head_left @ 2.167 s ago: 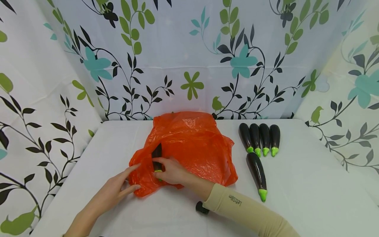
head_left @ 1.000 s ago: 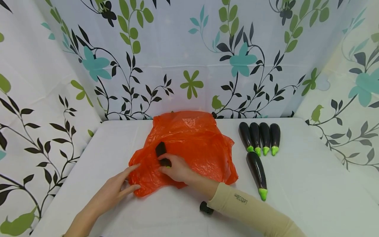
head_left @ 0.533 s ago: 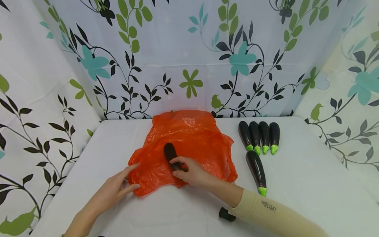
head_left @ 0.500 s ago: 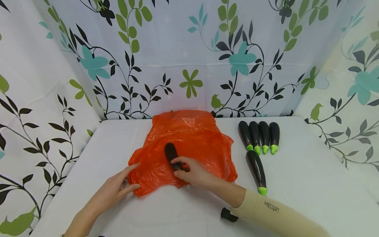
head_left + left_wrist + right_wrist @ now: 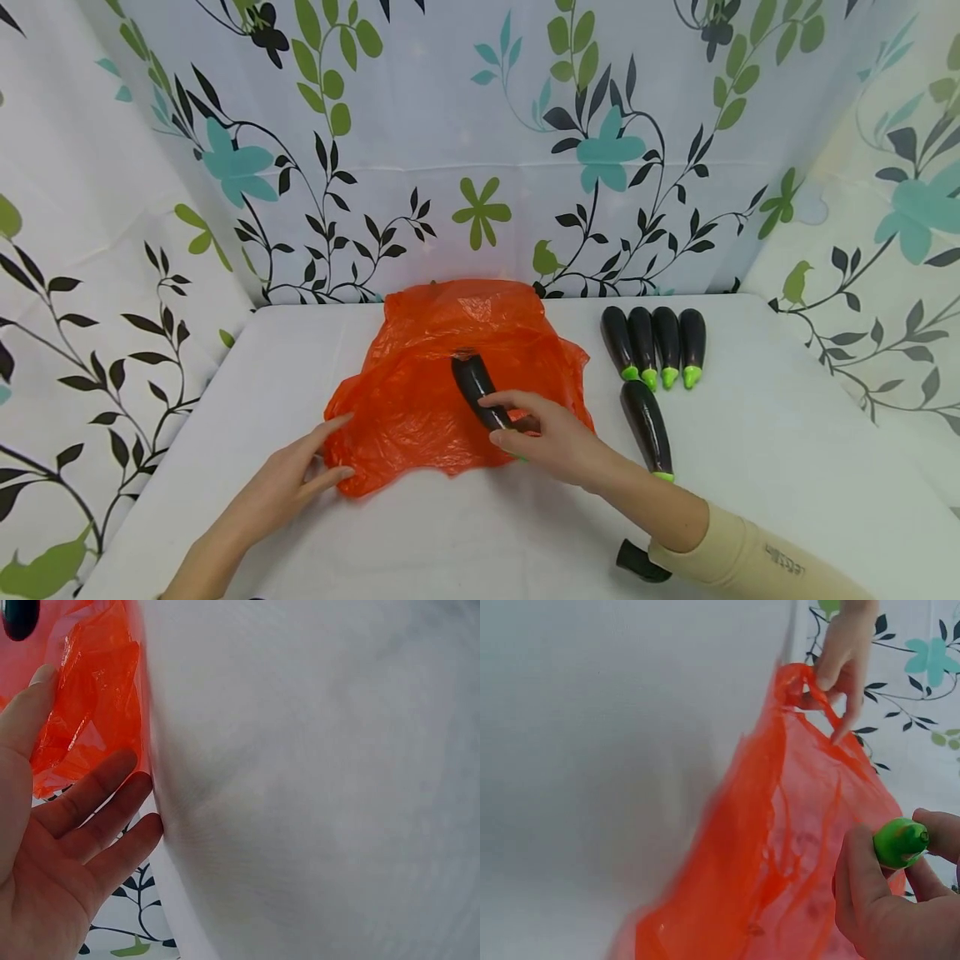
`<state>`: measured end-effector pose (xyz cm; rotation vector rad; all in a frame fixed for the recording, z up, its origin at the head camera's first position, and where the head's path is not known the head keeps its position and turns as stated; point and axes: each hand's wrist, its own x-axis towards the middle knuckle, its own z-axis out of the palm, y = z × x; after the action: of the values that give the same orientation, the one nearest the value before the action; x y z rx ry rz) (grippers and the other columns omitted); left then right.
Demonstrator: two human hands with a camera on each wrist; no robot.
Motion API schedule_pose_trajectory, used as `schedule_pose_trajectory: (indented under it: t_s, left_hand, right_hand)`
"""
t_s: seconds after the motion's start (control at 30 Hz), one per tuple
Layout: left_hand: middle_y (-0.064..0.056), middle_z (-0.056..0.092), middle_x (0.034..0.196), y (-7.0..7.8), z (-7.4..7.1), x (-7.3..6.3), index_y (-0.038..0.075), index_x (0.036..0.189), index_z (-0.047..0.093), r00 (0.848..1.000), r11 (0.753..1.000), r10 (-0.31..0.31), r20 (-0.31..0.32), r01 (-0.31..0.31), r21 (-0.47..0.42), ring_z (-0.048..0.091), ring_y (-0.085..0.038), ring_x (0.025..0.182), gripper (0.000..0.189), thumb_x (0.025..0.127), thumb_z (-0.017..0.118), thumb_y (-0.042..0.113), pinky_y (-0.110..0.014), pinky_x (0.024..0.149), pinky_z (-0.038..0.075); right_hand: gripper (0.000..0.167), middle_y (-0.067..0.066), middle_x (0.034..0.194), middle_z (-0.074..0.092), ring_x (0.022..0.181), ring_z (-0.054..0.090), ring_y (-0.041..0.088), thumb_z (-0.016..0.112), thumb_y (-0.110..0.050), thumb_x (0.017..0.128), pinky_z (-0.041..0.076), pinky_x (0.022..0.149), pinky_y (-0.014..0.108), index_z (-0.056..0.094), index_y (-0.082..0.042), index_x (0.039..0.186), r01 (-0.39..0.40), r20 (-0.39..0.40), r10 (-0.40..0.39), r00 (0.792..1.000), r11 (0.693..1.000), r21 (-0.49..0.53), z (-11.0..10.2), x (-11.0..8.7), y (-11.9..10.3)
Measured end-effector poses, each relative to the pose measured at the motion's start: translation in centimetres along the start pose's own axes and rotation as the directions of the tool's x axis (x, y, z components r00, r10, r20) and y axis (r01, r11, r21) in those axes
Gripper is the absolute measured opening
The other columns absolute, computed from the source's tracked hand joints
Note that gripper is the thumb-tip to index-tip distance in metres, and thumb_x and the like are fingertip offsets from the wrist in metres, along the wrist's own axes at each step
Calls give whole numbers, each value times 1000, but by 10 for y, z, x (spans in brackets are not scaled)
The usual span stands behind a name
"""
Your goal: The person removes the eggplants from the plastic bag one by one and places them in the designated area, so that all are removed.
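A glossy dark eggplant [image 5: 474, 382] with a green stem end is held by my right hand [image 5: 555, 437], thumb and fingers around its lower part. It is over the middle of a crumpled orange plastic bag [image 5: 405, 417]. In the right wrist view the green stem cap [image 5: 900, 843] pokes out between the fingers. My left hand [image 5: 281, 483] rests with spread, fairly straight fingers at the bag's left edge. The left wrist view shows those fingers [image 5: 105, 795] loosely beside the orange plastic [image 5: 90, 697], pinching nothing visible.
Several eggplants [image 5: 666, 337] lie side by side at the back right, green ends toward me. Another eggplant [image 5: 647, 425] lies just in front of them, its green tip partly behind my right forearm. A patterned curtain [image 5: 480, 150] surrounds the white table [image 5: 420, 542].
My right hand has drawn the eggplant out from the bag's left side and carried it rightward over the bag. My left hand has stayed at the bag's left edge.
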<state>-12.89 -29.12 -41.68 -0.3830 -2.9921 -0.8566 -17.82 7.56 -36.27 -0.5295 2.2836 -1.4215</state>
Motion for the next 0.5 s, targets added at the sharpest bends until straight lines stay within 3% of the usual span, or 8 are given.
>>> schedule_pose_trajectory:
  t_s: [0.23, 0.33, 0.5]
  left_hand:
    - [7, 54, 94, -1, 0, 0, 18, 146, 44, 1000, 1000, -7, 12, 7, -11, 51, -13, 83, 70, 87, 71, 45, -27, 70, 47]
    - [6, 55, 97, -1, 0, 1, 18, 145, 44, 1000, 1000, -8, 10, 8, -13, 52, -15, 85, 71, 86, 71, 44, -28, 72, 48]
    - [5, 55, 96, 0, -1, 1, 17, 145, 44, 1000, 1000, -16, 17, 16, -18, 51, -15, 85, 71, 86, 72, 43, -28, 72, 49]
  right_hand:
    - [38, 10, 119, 59, 99, 60, 26, 68, -32, 93, 53, 80, 39, 59, -32, 130, 52, 10, -53, 999, 997, 50, -21, -33, -6]
    - [41, 14, 124, 59, 104, 61, 28, 67, -31, 94, 54, 82, 39, 57, -27, 133, 78, 1, -78, 997, 993, 91, -30, -46, -9]
    - [42, 17, 128, 57, 108, 61, 29, 66, -26, 95, 55, 81, 35, 55, -24, 136, 105, -81, -98, 992, 991, 79, -47, -63, -13]
